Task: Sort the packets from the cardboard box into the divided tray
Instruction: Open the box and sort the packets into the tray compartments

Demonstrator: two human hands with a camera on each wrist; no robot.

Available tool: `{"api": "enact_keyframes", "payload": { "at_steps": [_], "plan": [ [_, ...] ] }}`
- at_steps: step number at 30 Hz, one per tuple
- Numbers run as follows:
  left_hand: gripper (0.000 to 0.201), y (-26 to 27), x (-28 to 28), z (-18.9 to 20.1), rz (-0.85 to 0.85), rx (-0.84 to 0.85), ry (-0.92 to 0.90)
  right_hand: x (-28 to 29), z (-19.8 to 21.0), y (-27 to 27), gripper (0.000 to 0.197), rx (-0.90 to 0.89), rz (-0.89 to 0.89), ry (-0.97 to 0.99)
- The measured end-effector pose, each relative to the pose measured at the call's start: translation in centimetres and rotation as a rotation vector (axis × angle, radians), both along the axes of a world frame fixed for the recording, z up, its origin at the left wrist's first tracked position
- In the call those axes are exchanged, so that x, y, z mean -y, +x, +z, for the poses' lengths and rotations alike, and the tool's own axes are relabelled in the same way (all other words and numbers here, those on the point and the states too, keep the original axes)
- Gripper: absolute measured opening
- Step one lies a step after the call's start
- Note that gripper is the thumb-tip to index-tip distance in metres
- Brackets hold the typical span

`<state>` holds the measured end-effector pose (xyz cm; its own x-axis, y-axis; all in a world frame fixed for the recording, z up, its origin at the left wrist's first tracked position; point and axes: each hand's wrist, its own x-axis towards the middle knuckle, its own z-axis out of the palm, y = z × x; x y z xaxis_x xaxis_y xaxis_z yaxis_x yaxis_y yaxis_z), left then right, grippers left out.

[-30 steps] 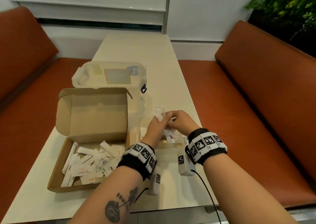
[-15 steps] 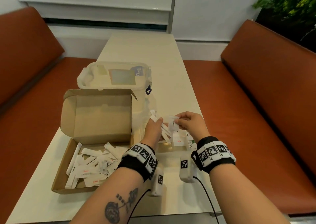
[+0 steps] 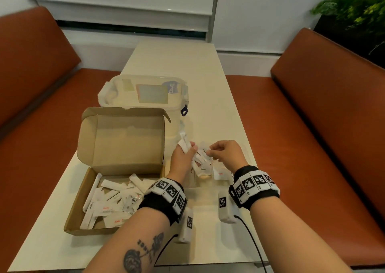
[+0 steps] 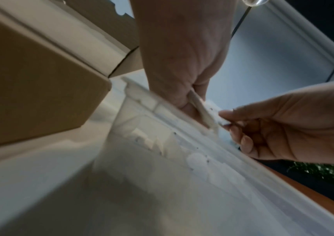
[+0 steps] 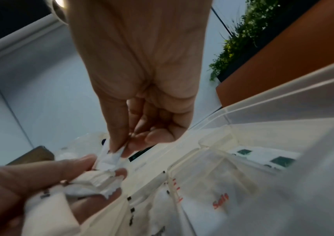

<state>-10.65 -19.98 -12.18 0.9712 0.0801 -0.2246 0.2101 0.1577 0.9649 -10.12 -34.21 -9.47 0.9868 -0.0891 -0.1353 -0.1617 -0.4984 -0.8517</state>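
Observation:
An open cardboard box (image 3: 87, 191) at the table's left holds several white packets (image 3: 108, 201). Right of it lies a clear divided tray (image 3: 193, 186) with sorted packets, some marked "Salt" (image 5: 220, 202). My left hand (image 3: 183, 158) hovers above the tray and grips a bundle of white packets (image 3: 184, 143) that fan upward. My right hand (image 3: 224, 152) is just right of it and pinches one small white packet (image 3: 204, 150) between thumb and forefinger, close to the bundle (image 5: 93, 183). In the left wrist view the pinched packet (image 4: 220, 119) touches the bundle's end.
A lidded clear plastic container (image 3: 143, 93) stands behind the box's raised lid (image 3: 125, 141). Orange bench seats (image 3: 302, 126) flank the cream table (image 3: 183, 60). A green plant (image 3: 354, 7) is at the far right. Cables run off the near table edge.
The two hands have drawn slightly apart. My right hand has pulled one packet out of the bundle that my left hand keeps gripping.

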Motion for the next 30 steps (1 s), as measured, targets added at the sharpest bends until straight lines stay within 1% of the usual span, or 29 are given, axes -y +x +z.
{"api": "enact_keyframes", "payload": {
  "at_steps": [2, 3, 7, 10, 14, 17, 18, 19, 21, 22, 25, 30],
  "plan": [
    [0.008, 0.1, -0.3, 0.1, 0.071, 0.002, -0.101, 0.0, -0.2, 0.4, 0.006, 0.026, -0.017, -0.155],
    [0.01, 0.2, -0.5, 0.2, 0.097, 0.009, -0.132, 0.0, -0.3, 0.6, 0.007, 0.02, 0.004, -0.25],
    [0.012, 0.7, -1.1, 0.4, 0.119, 0.027, -0.186, -1.0, -0.9, 0.8, 0.012, -0.108, 0.221, -0.507],
    [0.013, 0.8, -1.3, 0.3, 0.11, 0.025, -0.19, -1.7, -1.7, 0.6, 0.013, -0.13, 0.31, -0.617],
    [0.015, 0.8, -1.4, 0.1, 0.082, 0.031, -0.169, -2.1, -2.4, 0.5, 0.017, -0.119, 0.341, -0.702],
    [0.014, 0.8, -1.5, 0.0, 0.077, 0.019, -0.165, -2.1, -3.0, 0.0, 0.008, 0.005, 0.324, -0.729],
    [0.014, 0.8, -1.5, 0.0, 0.073, 0.014, -0.162, -2.0, -3.2, -0.2, 0.008, 0.034, 0.315, -0.725],
    [0.014, 0.8, -1.4, 0.0, 0.067, 0.01, -0.162, -2.0, -3.3, -0.4, 0.011, 0.046, 0.31, -0.723],
    [0.014, 0.7, -1.4, 0.0, 0.057, 0.005, -0.153, -2.1, -3.7, -0.6, 0.018, 0.052, 0.31, -0.721],
    [0.014, 0.7, -1.4, 0.0, 0.054, 0.003, -0.144, -2.1, -3.8, -0.6, 0.017, 0.056, 0.309, -0.716],
    [0.013, 0.6, -1.3, 0.1, 0.046, -0.001, -0.123, -2.2, -3.9, -0.5, 0.006, 0.056, 0.318, -0.709],
    [0.01, 0.5, -1.3, 0.2, 0.024, -0.002, -0.088, -2.1, -4.2, -0.8, 0.006, 0.062, 0.317, -0.697]
  ]
}}
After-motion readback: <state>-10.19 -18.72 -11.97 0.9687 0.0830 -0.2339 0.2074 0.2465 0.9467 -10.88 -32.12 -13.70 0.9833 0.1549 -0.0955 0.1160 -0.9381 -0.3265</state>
